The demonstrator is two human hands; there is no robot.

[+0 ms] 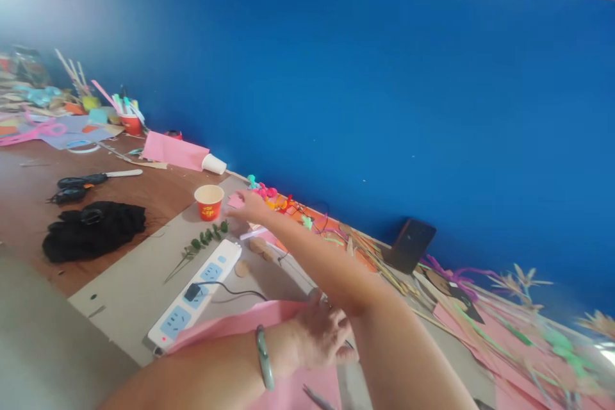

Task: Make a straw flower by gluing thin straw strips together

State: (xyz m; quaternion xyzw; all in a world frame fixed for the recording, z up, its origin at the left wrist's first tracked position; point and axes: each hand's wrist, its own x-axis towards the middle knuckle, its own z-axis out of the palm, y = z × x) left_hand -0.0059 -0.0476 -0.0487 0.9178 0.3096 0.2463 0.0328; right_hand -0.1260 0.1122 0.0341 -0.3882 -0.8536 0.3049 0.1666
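Note:
My left hand (323, 333), with a green bangle on its wrist, is over a sheet of pink paper (283, 391) at the bottom. Its fingers are curled closed; whatever they hold is hidden. My right arm crosses above it, reaching to the far left. My right hand (250, 207) is closed at its fingertips on a small piece of pink paper (235, 200), somewhat blurred. Just left of that hand a red paper cup (209, 202) stands upright. A leafy green sprig (204, 240) lies below the cup. Scissors (318, 397) partly show on the pink sheet.
A white power strip (195, 295) with a black plug lies left of my arms. Farther left are a black cloth bundle (96, 230) and a black glue gun (84, 186). A dark phone (412, 245) leans against the blue wall (365, 90). Craft scraps line the wall.

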